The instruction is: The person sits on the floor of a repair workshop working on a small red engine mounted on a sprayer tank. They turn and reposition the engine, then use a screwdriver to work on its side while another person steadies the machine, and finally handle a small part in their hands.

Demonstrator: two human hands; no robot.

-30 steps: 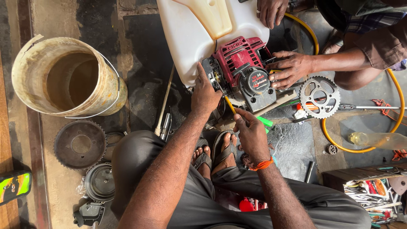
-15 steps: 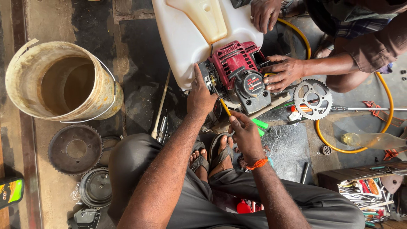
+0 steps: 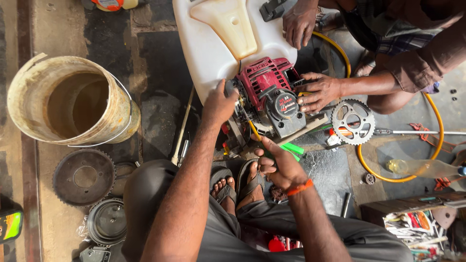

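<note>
Engine (image 3: 272, 99): red, on floor against white tank (image 3: 218, 43). Left hand (image 3: 221, 103) grips its side; right hand (image 3: 281, 165) closed on yellow-handled screwdriver (image 3: 253, 128). Risk: screwdriver may slip toward co-worker's hand (image 3: 318, 91) bracing engine.

A single camera, worn on the person's head, looks almost straight down from close range at the floor (image 3: 155, 43). The person's knees and arms enter from the lower edge; a co-worker's arms reach in from the upper right corner.

Repair workshop floor: small engine (image 3: 269, 94), sprockets (image 3: 353, 122), scattered parts.
</note>
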